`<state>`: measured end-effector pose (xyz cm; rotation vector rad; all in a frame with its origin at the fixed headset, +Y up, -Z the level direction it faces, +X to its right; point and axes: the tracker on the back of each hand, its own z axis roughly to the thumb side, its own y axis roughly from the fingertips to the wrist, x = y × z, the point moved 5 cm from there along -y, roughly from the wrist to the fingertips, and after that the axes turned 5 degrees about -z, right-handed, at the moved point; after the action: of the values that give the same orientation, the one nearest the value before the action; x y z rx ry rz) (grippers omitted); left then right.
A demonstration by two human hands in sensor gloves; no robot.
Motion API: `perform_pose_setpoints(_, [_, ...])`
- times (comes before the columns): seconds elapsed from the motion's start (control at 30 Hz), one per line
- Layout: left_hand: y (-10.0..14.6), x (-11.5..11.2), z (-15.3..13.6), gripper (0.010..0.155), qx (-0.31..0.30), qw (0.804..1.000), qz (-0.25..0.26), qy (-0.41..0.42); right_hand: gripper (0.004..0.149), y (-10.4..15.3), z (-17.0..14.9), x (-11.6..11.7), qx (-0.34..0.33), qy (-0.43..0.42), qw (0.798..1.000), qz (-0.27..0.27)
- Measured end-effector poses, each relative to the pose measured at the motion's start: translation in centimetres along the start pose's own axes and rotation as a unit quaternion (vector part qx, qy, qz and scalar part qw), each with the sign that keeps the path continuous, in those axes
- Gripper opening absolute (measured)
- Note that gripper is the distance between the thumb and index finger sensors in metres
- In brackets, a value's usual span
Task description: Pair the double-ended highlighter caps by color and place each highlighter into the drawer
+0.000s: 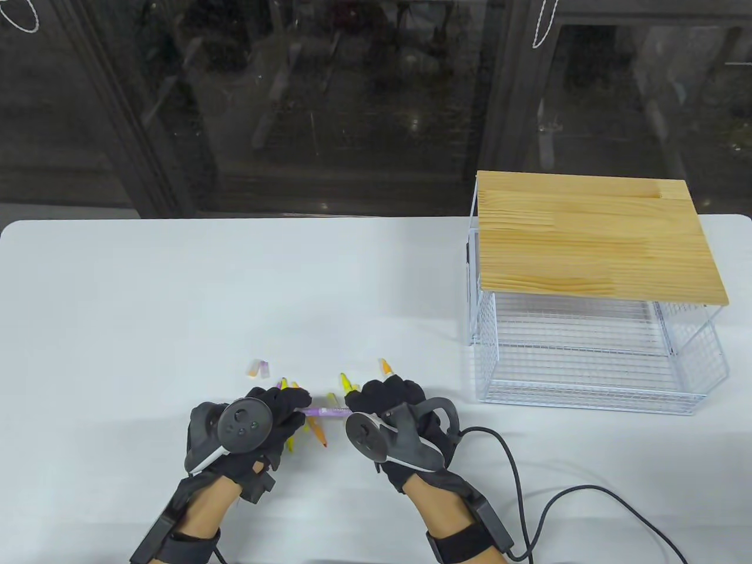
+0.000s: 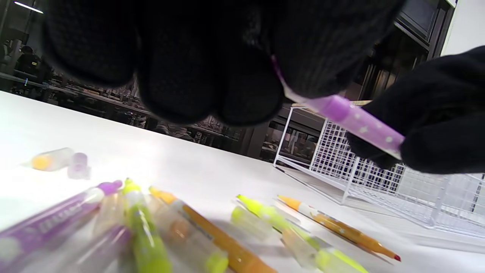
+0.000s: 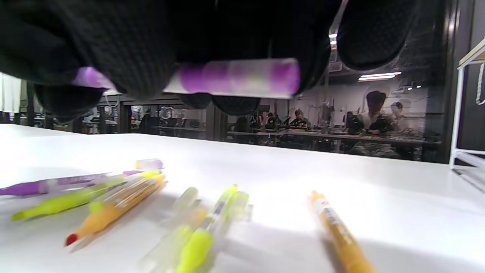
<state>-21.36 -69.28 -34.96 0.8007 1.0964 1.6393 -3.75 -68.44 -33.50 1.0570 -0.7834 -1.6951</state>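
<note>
Fingers curled, both hands | left hand and right hand grip purple highlighter ends

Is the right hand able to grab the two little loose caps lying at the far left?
Probably not now: the right hand grips the purple highlighter, and the left hand lies between it and the loose caps.
</note>
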Motion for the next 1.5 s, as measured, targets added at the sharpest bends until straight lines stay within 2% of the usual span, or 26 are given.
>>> perform_pose_setpoints(0.27, [-0.1,-0.3,0.9,0.046,-0.013,1.0,-0.002,-0.006,0.045,-0.1,1.6,0.3,-0.023,0.003,1.0,-0.008])
perform_pose_setpoints(0.47, [0.1,0.3,0.7,0.047,-0.011,1.0,0.016,0.008,0.045,-0.2,1.1,-0.1,-0.018,0.002,1.0,-0.01])
perform_pose_setpoints(1.0, [0.2,1.7,-2.6,0.045,0.039,0.998,0.037,0.019,0.046,0.0,-2.4,-2.3,0.024,0.0,0.999,-0.041])
perform_pose_setpoints(1.5, [0.3,2.0,-4.0,0.045,0.062,0.997,0.035,0.034,0.045,1.2,-6.3,-6.6,0.077,-0.003,0.989,-0.124])
